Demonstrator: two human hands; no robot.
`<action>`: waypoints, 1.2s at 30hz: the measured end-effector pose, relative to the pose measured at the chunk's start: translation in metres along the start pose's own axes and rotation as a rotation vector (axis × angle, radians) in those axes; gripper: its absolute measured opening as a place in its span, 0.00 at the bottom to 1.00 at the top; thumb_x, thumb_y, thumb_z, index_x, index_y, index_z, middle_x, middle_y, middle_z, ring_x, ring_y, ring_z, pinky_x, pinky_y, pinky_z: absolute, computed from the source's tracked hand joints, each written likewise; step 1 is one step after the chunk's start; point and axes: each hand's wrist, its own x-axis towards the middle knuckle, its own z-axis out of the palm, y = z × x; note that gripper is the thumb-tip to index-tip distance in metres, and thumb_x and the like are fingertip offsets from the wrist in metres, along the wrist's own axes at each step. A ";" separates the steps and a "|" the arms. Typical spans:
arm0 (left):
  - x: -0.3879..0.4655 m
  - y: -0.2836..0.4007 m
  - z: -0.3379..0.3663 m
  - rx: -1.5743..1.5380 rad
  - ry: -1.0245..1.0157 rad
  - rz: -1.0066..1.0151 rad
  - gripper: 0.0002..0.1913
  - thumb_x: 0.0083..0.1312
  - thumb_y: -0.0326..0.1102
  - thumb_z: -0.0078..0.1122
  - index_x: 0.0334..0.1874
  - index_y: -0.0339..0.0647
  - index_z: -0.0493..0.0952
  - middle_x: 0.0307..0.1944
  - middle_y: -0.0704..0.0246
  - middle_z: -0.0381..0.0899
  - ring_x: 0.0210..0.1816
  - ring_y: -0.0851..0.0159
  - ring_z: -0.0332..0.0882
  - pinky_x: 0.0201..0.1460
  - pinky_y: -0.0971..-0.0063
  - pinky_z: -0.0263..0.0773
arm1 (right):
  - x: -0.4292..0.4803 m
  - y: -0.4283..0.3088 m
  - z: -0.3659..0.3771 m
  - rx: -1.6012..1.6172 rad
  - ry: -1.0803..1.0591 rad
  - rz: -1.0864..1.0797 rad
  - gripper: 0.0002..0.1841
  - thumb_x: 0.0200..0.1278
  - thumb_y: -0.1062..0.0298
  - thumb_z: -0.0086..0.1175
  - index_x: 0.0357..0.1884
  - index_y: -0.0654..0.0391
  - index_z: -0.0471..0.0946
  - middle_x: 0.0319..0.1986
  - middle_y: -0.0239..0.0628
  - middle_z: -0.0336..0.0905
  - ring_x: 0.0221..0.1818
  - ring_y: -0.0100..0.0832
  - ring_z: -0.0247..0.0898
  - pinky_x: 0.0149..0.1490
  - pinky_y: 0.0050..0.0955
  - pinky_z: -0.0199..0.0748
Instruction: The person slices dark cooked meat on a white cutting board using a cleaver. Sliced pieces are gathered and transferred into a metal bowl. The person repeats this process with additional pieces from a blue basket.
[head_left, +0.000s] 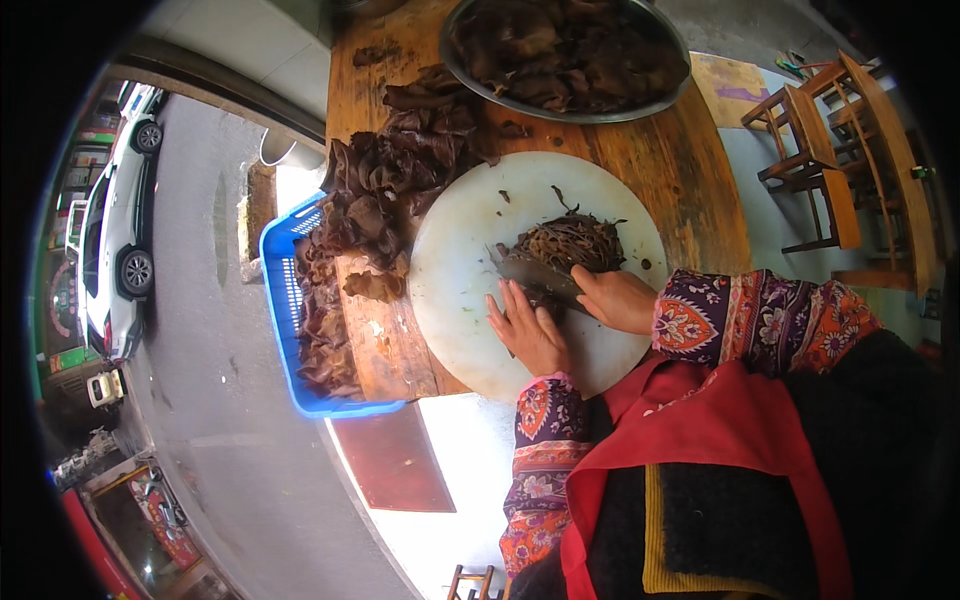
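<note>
My right hand (616, 298) grips a cleaver (544, 276) whose broad dark blade slants across the round white cutting board (461, 247). Fingers stretched out, my left hand (531, 330) presses dark wood ear mushroom (551, 305) onto the board, close beside the blade. Most of that mushroom is hidden under the hand and the cleaver. On the blade's far side lies a heap of thin mushroom shreds (574, 241). A few stray scraps dot the board around it.
Whole wood ears (375, 172) are piled on the wooden table (697, 187), left of the board. More fill a blue plastic basket (289, 352) at the table's left edge and a metal basin (566, 112) at the far end. Wooden stools (806, 135) stand to the right.
</note>
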 end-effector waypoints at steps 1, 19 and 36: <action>0.001 -0.002 -0.001 -0.071 0.026 0.023 0.31 0.71 0.38 0.51 0.75 0.36 0.58 0.75 0.56 0.56 0.75 0.44 0.51 0.76 0.49 0.46 | 0.000 0.000 -0.001 -0.008 -0.004 -0.006 0.14 0.65 0.69 0.54 0.44 0.62 0.62 0.23 0.53 0.79 0.28 0.58 0.77 0.31 0.52 0.75; -0.009 -0.006 0.014 -0.308 0.324 0.014 0.08 0.61 0.28 0.67 0.37 0.39 0.74 0.42 0.60 0.78 0.47 0.52 0.75 0.54 0.60 0.67 | -0.015 -0.045 -0.045 -0.119 -0.075 -0.040 0.12 0.67 0.70 0.52 0.44 0.62 0.62 0.27 0.52 0.78 0.30 0.58 0.76 0.32 0.51 0.72; -0.003 -0.010 0.026 -0.217 0.271 -0.018 0.08 0.62 0.32 0.65 0.35 0.39 0.74 0.44 0.63 0.78 0.48 0.52 0.74 0.54 0.59 0.67 | 0.002 -0.050 -0.007 -0.221 -0.130 0.038 0.16 0.54 0.80 0.51 0.44 0.64 0.62 0.27 0.52 0.79 0.31 0.57 0.78 0.33 0.49 0.76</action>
